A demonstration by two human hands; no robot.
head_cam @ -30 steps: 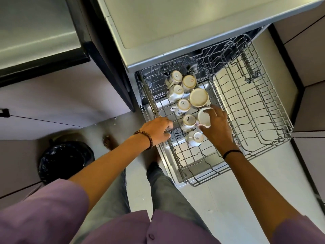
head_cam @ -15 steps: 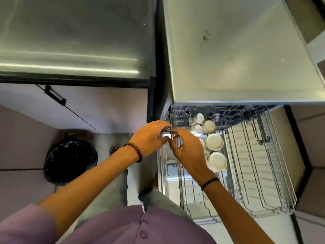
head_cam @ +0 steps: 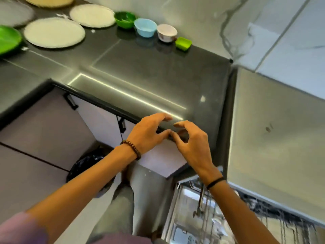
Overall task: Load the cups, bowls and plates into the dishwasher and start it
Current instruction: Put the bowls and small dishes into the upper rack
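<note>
Bowls and plates, the ware yet to be loaded, wait on the dark countertop (head_cam: 140, 71) while both hands hover empty above its front edge. Fingers of the left hand (head_cam: 149, 132) are spread and loosely curled, holding nothing; those of the right hand (head_cam: 191, 143) are likewise parted, thumb and forefinger near each other with nothing between them. The two hands are close together, fingertips nearly touching. Farther out, along the back of the counter, stand a green bowl (head_cam: 125, 19), a blue bowl (head_cam: 145, 27), a white bowl (head_cam: 167, 32) and a small green square dish (head_cam: 183, 43), close together in a row. To their left lie two white plates (head_cam: 54, 33) (head_cam: 92, 15) and a green plate (head_cam: 8, 39), with others cut off by the frame edge. Below the right wrist, the dishwasher rack (head_cam: 202, 198) shows only in part and blurred. Risks, as judged: the bowls stand near one another, so a hurried reach for one could knock its neighbour; flat plates offer little purchase and might slip at the counter edge; the extended rack could be struck while turning back.
</note>
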